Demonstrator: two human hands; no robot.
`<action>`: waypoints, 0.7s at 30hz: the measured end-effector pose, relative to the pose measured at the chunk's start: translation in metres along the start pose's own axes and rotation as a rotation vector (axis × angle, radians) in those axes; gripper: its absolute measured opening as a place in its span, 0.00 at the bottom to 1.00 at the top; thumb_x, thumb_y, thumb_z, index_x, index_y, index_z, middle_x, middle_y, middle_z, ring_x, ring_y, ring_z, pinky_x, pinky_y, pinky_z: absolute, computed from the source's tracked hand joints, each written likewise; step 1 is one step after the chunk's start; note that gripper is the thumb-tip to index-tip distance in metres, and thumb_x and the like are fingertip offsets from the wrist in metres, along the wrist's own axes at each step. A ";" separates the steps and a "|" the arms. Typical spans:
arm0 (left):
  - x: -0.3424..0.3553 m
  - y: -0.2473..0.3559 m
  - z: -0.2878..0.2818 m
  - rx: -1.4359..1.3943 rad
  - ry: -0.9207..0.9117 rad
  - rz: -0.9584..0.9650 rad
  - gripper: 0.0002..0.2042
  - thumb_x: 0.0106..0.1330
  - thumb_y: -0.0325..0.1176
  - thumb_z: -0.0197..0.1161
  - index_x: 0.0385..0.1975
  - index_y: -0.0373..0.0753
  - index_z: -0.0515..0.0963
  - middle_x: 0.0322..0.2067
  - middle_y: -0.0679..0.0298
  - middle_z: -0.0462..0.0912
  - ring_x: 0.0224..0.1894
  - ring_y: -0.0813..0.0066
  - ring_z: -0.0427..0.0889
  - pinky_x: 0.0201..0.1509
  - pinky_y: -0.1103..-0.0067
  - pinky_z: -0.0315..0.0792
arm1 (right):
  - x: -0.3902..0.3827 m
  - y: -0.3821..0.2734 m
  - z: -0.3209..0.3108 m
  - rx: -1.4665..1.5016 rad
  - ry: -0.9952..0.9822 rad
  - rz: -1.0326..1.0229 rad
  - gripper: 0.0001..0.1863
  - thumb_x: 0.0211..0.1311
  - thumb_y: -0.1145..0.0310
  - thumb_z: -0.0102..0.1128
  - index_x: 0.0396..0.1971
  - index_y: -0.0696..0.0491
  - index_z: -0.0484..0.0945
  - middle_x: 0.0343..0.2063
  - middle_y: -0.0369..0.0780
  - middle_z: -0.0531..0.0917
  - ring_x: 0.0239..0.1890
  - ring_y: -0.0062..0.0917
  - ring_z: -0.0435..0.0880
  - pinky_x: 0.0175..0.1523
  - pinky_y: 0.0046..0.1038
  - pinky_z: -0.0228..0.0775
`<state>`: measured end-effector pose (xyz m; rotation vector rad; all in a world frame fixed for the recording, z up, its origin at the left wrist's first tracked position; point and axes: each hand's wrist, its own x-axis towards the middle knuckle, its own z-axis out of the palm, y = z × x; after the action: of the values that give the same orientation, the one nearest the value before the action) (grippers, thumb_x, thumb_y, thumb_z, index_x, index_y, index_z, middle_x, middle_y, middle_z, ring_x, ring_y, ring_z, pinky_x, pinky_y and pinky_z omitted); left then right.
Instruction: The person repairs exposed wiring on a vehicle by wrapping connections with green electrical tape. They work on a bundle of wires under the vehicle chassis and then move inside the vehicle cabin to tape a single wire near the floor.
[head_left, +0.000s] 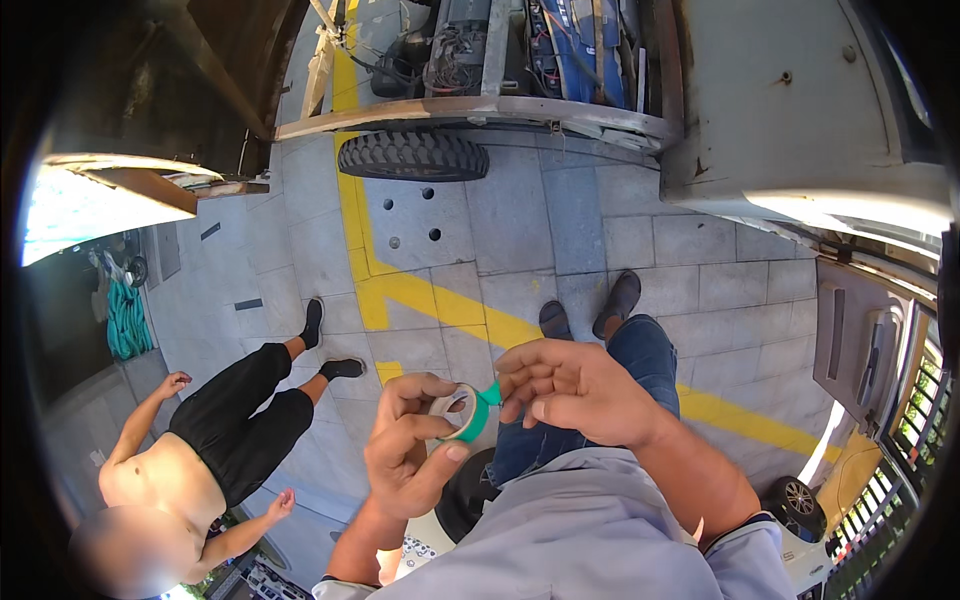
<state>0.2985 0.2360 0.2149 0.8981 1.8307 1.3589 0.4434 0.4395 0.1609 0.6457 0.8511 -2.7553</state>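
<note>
My left hand (410,450) grips a small roll of green tape (466,410), fingers curled around its ring. My right hand (570,385) pinches the loose green end of the tape (490,393) just right of the roll, pulling it away from the ring. Both hands are held in front of my chest, above my blue jeans and my dark shoes (595,310) on the paved ground.
Another person in black shorts (235,420) walks at the lower left. A vehicle frame with a tyre (413,156) stands ahead, a grey cabinet (790,100) at the right. Yellow lines (440,300) cross the grey paving. A small wheel (797,497) sits at the lower right.
</note>
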 end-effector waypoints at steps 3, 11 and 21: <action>0.055 -0.025 0.021 0.129 0.033 0.065 0.09 0.61 0.25 0.74 0.37 0.33 0.82 0.56 0.45 0.74 0.57 0.53 0.79 0.59 0.63 0.77 | 0.021 0.006 -0.033 0.247 -0.014 -0.016 0.28 0.65 0.78 0.64 0.65 0.64 0.70 0.53 0.44 0.83 0.55 0.28 0.84 0.58 0.30 0.78; 0.224 -0.097 0.051 0.553 0.019 0.243 0.18 0.53 0.23 0.78 0.43 0.38 0.80 0.59 0.47 0.76 0.59 0.46 0.80 0.59 0.63 0.77 | 0.132 -0.052 -0.109 0.436 0.183 -0.186 0.17 0.68 0.72 0.69 0.53 0.62 0.81 0.48 0.40 0.86 0.51 0.23 0.83 0.60 0.28 0.76; 0.408 -0.167 0.054 0.411 0.100 -0.132 0.23 0.63 0.31 0.74 0.56 0.34 0.72 0.61 0.49 0.69 0.61 0.54 0.75 0.65 0.65 0.72 | 0.305 -0.199 -0.295 -0.204 0.808 -0.320 0.13 0.69 0.73 0.67 0.50 0.63 0.84 0.34 0.35 0.86 0.36 0.17 0.82 0.44 0.22 0.75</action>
<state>0.1043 0.5684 -0.0064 0.9043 2.2533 0.9774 0.2172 0.7566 -0.0993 1.7599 1.4641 -2.5720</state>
